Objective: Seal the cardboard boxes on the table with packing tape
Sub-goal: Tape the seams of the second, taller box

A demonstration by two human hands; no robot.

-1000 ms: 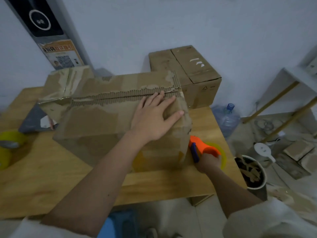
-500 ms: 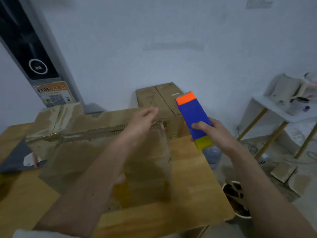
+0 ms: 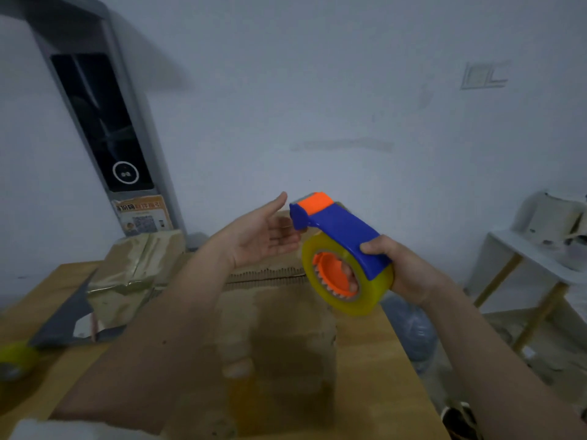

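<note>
A worn cardboard box (image 3: 279,328) lies on the wooden table (image 3: 381,376), its top seam torn and showing corrugation. My right hand (image 3: 403,268) grips a tape dispenser (image 3: 343,249) raised above the box: blue handle, orange tip, a yellowish clear tape roll on an orange hub. My left hand (image 3: 263,233) is lifted off the box, palm up and fingers straight, just left of the dispenser's orange tip. It holds nothing.
A grey bag (image 3: 70,322) lies at the table's left, with a yellow tape roll (image 3: 16,354) at the left edge. A tall grey machine (image 3: 104,128) stands against the wall. A water bottle (image 3: 409,328) is on the floor right of the table, a white shelf (image 3: 533,258) beyond.
My right hand lifted the dispenser from the box's right side to in front of me. My left hand left the box top and rose beside the dispenser's tip. The view tilted upward.
</note>
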